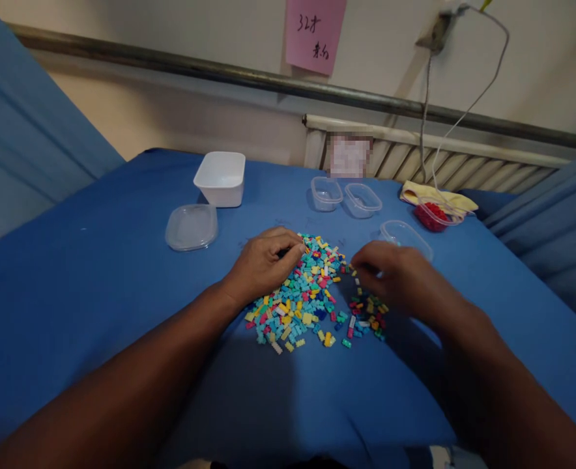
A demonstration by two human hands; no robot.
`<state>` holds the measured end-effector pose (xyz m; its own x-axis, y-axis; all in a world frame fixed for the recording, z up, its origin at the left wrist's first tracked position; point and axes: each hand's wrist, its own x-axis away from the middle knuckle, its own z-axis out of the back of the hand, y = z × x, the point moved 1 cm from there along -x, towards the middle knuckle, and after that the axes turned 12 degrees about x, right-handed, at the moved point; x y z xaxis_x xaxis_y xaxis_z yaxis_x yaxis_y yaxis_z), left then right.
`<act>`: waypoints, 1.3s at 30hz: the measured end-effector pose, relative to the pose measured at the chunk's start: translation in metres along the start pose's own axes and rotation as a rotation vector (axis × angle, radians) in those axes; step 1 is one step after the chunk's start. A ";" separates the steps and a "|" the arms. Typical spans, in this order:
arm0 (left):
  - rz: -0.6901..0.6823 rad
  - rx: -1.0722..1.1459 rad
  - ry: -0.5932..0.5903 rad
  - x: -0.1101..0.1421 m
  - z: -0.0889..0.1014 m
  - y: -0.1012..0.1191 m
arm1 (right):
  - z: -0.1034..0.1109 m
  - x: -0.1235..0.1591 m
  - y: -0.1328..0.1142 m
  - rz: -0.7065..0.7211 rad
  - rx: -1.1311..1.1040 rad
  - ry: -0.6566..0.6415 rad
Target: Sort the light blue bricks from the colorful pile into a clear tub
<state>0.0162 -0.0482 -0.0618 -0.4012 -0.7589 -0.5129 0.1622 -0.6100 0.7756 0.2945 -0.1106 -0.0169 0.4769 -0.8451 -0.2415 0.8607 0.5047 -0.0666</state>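
A heap of small toy building bricks (292,303) in teal, yellow, pink and blue lies loose on the blue cloth. My left hand (267,260) rests against the heap's upper left side, thumb and fingers curled together at its edge. Whatever is between those fingertips is too small to make out. Over the heap's right side is my right hand (395,273), its thumb and fingers pinched together; what they hold, if anything, is unclear. Below it lies a smaller, shaded group of bricks (369,312). A clear plastic tub (408,236) stands just behind my right hand, partly hidden by it.
A white bin (222,189) and a translucent lid (191,228) sit at the back left. Two clear tubs (326,195) stand at the back. Farther right are a tub of red pieces (431,216) and a yellow cloth (444,195). A cable (423,124) hangs before the radiator (400,153).
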 end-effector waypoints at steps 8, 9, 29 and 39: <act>-0.008 -0.009 0.013 -0.002 0.002 -0.002 | 0.010 0.029 0.096 -0.434 0.288 0.240; -0.003 -0.010 0.011 -0.002 0.002 -0.002 | 0.007 0.030 0.100 -0.425 0.285 0.214; 0.027 0.006 0.005 -0.001 0.000 0.001 | 0.000 0.014 -0.032 0.285 -0.232 -0.373; -0.008 0.010 0.002 0.001 -0.002 0.000 | -0.021 0.006 -0.033 0.209 -0.257 -0.066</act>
<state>0.0174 -0.0490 -0.0630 -0.4006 -0.7544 -0.5200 0.1500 -0.6139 0.7750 0.2652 -0.1284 -0.0362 0.6563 -0.7239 -0.2126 0.6738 0.6892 -0.2664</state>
